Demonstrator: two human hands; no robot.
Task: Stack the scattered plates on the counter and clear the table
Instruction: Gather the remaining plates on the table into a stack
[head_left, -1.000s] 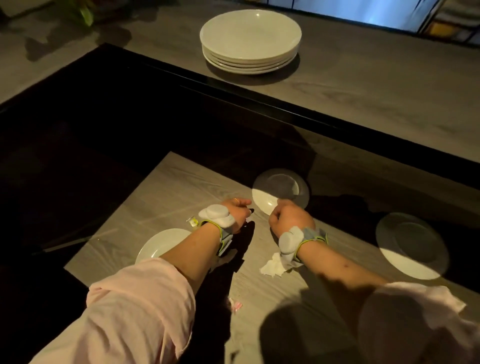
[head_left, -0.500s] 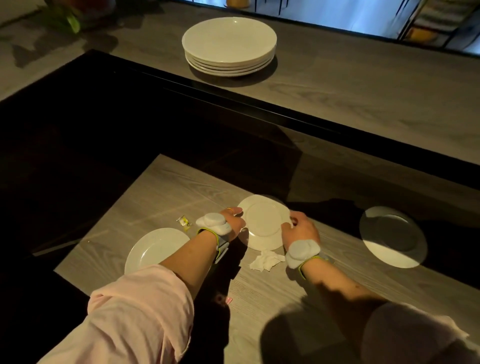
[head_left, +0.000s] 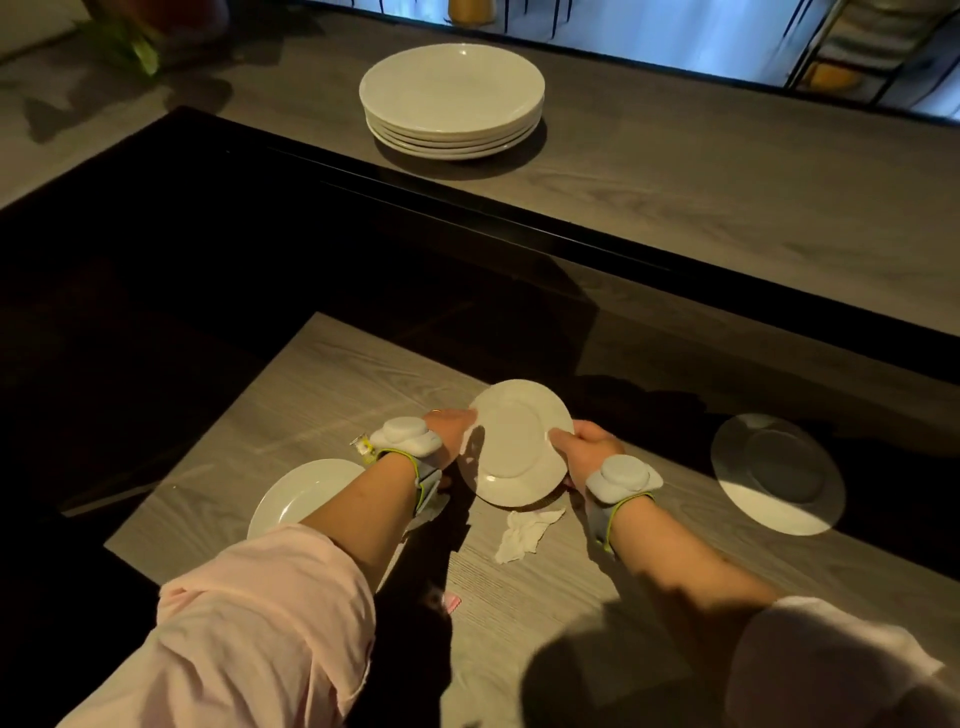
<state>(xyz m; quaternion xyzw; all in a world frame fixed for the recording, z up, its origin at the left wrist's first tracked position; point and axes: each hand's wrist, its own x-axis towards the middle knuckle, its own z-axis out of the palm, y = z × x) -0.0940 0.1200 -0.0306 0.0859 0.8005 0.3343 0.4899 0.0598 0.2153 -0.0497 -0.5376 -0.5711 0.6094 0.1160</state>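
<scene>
The table (head_left: 332, 395) has a grey wood-grain top, lit in a patch near the hands and dark along its far and left sides. Beyond a black ledge stands the counter (head_left: 727, 197), of like grain, running along the far side of the view. A stack (head_left: 452, 101) of white plates sits on the counter near its far edge; glass panes and a dim green plant lie behind it. On the table, one plate (head_left: 298, 496) rests near the left edge, partly hidden by the left forearm. Another plate (head_left: 779, 473) rests toward the right edge, half in shadow. A crumpled napkin (head_left: 524, 532) lies on the table just below the held plate. A small pink scrap (head_left: 451, 604) lies nearer the front edge, and a small yellow-marked item (head_left: 363, 448) lies beside the left wrist; its kind cannot be told. The left hand (head_left: 449, 428) grips the left rim of the held plate (head_left: 514, 441), fingers closed on the rim. The right hand (head_left: 587, 449) grips the right rim, thumb on the upper face. The held plate is tilted, its near edge above the napkin; whether it touches the table cannot be told. Each wrist carries a grey band with a white pod. Both sleeves are pink and pushed up.
</scene>
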